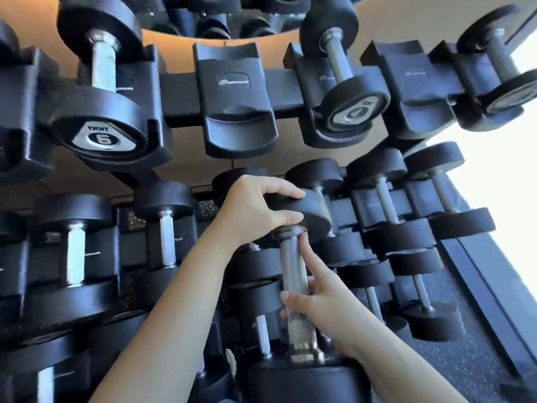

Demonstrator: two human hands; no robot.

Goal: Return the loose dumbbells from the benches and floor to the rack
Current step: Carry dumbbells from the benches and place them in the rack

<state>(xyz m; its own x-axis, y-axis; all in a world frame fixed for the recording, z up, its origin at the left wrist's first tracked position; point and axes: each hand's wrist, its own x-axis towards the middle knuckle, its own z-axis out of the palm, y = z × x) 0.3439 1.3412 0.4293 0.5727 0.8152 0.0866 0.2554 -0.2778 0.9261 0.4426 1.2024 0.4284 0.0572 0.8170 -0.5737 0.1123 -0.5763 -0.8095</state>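
One dumbbell (295, 286) is gripped by two hands: the left hand (255, 209) clasps its far head, the right hand (322, 308) wraps its knurled handle. An empty cradle (232, 97) sits on the rack (180, 88) upper tier, between racked dumbbells marked 6 (101, 123) and 4 (353, 112).

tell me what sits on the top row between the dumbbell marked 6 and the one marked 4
An empty cradle with a Nautilus label; no dumbbell rests in it. The head view shows it between the 6 dumbbell and the 4 dumbbell.
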